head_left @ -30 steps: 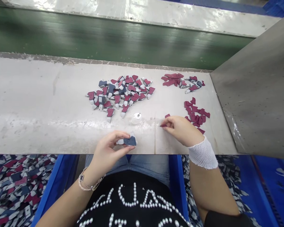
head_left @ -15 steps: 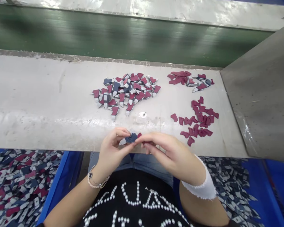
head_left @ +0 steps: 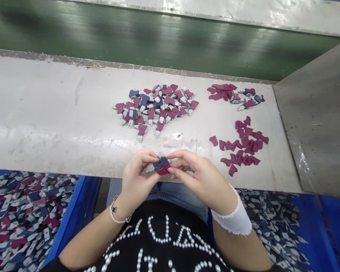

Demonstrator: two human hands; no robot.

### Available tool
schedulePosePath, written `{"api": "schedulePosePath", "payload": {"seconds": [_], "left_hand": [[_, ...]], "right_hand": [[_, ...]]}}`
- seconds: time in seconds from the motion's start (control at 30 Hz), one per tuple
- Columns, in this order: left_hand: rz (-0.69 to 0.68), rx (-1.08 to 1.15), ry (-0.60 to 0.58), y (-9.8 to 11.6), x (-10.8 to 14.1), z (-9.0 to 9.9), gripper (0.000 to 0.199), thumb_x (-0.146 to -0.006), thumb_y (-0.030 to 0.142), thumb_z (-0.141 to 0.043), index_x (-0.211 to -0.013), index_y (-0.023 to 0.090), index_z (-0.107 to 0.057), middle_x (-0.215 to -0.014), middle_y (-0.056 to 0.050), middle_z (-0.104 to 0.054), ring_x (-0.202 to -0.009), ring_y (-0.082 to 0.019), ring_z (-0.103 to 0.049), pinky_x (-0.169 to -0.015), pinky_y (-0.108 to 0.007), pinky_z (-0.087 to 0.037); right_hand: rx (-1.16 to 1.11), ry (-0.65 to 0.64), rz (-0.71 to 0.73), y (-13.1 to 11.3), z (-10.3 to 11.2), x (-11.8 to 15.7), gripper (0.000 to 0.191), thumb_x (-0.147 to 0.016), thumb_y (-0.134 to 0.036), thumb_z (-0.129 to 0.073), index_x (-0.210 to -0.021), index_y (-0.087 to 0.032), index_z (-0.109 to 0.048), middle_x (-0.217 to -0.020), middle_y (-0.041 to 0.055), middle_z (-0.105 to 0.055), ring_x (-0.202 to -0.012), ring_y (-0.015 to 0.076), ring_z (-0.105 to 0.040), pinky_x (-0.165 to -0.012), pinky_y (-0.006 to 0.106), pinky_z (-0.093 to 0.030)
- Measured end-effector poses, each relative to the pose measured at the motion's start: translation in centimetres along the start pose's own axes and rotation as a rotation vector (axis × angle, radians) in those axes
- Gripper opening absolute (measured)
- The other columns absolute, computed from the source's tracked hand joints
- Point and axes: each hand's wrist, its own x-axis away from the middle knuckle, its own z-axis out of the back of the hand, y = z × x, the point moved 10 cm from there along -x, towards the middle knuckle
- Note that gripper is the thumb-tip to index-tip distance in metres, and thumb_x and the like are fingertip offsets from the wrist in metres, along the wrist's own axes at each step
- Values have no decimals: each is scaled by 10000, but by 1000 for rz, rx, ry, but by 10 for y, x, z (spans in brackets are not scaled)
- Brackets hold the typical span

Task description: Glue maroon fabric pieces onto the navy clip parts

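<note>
Between my hands, above the front edge of the metal table, is a small navy and light-grey plastic part (head_left: pixel 160 163). My left hand (head_left: pixel 140 170) pinches it from the left between thumb and fingers. Held against its near side is a maroon cover piece (head_left: pixel 163 169), which my right hand (head_left: pixel 191 170) grips at the right end. I cannot tell whether the two pieces are joined. Just beyond my hands sits a small round white object with a thin tip (head_left: pixel 175 139).
Maroon-covered parts (head_left: pixel 167 102) are heaped mid-table. Loose maroon pieces (head_left: pixel 245 143) lie to the right, beside a metal wall (head_left: pixel 317 113). Blue bins stand below the edge, holding mixed parts (head_left: pixel 25 219) at left and navy-grey parts (head_left: pixel 274 219) at right. A green belt (head_left: pixel 158 41) runs behind.
The maroon piece has come from behind my right fingertips onto the near side of the navy part. The navy part has turned in my fingers. The whole view has shifted slightly.
</note>
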Motion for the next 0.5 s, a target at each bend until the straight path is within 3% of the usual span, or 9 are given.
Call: {"api": "schedulePosePath", "payload": {"seconds": [0.1,0.23,0.5], "left_hand": [[-38,-79,7,3,1,2,280,-758,71,-772,-946,221,-628,-1010,-20,-630,-947,-161,-665,-822,-293,-586],[-75,-160,-24,7,2,1,288,-764,67,-759,-977,224,-645,-1033,-35,-647,-973,-181,-668,-823,-313,-599],[-141,-193,-54,18,2,-2,309,-769,111,-793,-1029,218,-667,-1037,-42,-665,-954,-177,-686,-798,-304,-624]], "right_hand": [[-90,41,-51,9,3,-1,40,-945,-219,-628,-962,-209,-663,-933,22,-773,-887,166,-747,-803,286,-603],[-169,28,-114,18,4,-4,93,-914,-284,-679,-896,-193,-671,-862,39,-755,-802,185,-750,-772,322,-611],[-206,17,-164,23,5,-7,149,-900,-321,-698,-866,-184,-651,-754,15,-711,-716,155,-714,-689,268,-582]]}}
